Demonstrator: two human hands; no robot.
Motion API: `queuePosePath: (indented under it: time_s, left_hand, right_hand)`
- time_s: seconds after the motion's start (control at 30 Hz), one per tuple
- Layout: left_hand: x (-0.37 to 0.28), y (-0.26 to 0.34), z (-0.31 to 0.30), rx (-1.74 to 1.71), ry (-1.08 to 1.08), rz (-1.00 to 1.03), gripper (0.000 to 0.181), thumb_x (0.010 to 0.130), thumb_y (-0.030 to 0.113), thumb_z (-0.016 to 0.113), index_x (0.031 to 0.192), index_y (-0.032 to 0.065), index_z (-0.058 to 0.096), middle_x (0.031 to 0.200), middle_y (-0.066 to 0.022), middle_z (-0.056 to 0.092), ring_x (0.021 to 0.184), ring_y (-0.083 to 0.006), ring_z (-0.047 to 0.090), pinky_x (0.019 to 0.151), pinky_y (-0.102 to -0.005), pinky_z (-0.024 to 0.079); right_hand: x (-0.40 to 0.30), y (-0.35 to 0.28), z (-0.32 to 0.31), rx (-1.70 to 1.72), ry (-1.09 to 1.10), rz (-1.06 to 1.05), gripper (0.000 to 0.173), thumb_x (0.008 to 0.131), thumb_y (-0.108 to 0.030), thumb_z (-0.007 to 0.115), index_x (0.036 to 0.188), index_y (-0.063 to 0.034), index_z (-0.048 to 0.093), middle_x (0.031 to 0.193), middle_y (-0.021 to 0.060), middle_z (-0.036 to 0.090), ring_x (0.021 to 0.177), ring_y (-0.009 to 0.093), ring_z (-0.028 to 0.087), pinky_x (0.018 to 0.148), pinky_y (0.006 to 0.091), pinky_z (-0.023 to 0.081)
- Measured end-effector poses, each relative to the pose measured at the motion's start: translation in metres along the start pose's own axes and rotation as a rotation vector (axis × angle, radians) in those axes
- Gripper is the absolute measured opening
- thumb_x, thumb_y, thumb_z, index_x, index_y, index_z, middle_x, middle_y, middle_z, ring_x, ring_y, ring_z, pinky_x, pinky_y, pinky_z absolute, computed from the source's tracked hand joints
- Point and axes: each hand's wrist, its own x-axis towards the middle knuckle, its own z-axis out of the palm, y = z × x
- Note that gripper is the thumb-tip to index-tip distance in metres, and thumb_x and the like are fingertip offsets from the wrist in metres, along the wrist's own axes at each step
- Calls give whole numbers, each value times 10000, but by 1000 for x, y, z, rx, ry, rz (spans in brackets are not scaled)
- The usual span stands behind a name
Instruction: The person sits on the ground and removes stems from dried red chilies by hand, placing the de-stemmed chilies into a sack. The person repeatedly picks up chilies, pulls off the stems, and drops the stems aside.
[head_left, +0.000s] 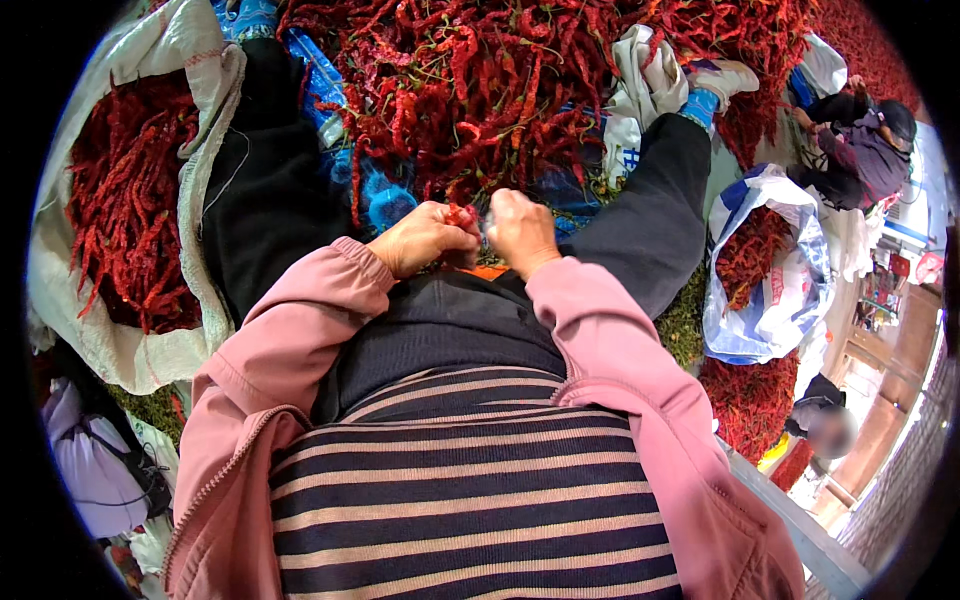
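A large heap of dried red chili peppers lies between the outstretched legs, just beyond both hands. My left hand is curled around a red chili pepper, part of which shows between thumb and fingers. Close beside it on the right, my right hand has its fingers bent inward; its fingertips are blurred, and whether they pinch anything cannot be seen. Under the heap's near edge lies blue plastic sheeting. Something orange shows below the hands.
An open white woven sack of red chilies stands at the left. To the right is a white and blue plastic bag holding more chilies. Green stems lie beside the right leg. Two other people are farther off at the right.
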Motion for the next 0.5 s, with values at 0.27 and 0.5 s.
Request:
queuePosePath:
  time_s: [0.27, 0.5]
  left_hand:
    - [0, -8, -28, -497, 207, 56, 59, 789, 50, 527, 837, 22, 547, 797, -90, 586, 655, -186, 575, 654, -329, 496]
    - [1, -16, -34, -257, 262, 122, 102, 704, 44, 645, 750, 49, 554, 642, -4, 507, 543, -114, 496, 518, -259, 435]
  right_hand:
    - [1, 6, -24, 152, -226, 90, 277, 729, -95, 546, 1005, -86, 538, 862, 142, 575, 814, 338, 555, 705, 404, 440]
    - [23, 12, -3, 188, -281, 166, 346, 722, -80, 503, 1067, -82, 528, 952, 174, 582, 874, 362, 553, 748, 423, 455]
